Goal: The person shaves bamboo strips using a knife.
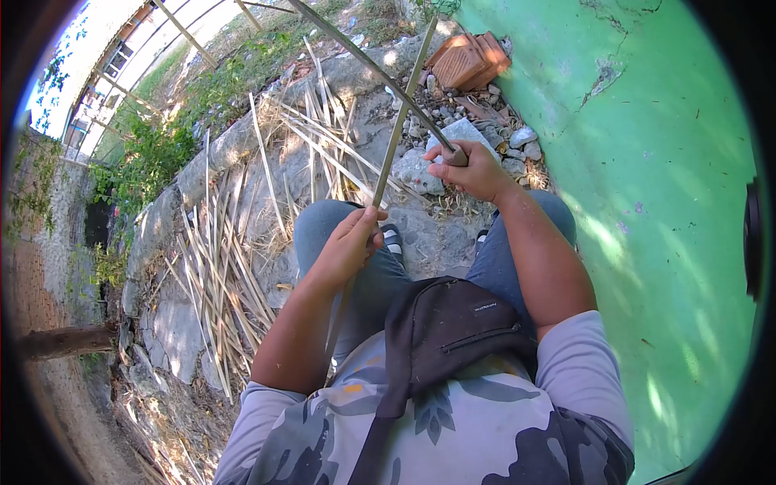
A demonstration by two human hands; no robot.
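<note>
My left hand (353, 241), closed with the thumb on top, grips a long, narrow bamboo strip (391, 153). The strip slants up and away from me, and its lower part runs back beneath my left forearm. In my right hand (477, 172) is the handle of what looks like a machete (356, 52), its long dark blade pointing forward and left. Beyond my hands, blade and strip cross in view; whether they touch I cannot tell. Both hands are above my bent knees, and a black sling bag (461, 323) lies across my lap.
Many split strips (218, 283) lie scattered on the stone ground to my left and ahead. Reddish clay tiles (469, 61) are stacked ahead, near rubble and a pale block (470, 136). A green painted surface (663, 202) borders my right side. Plants (153, 145) grow at left.
</note>
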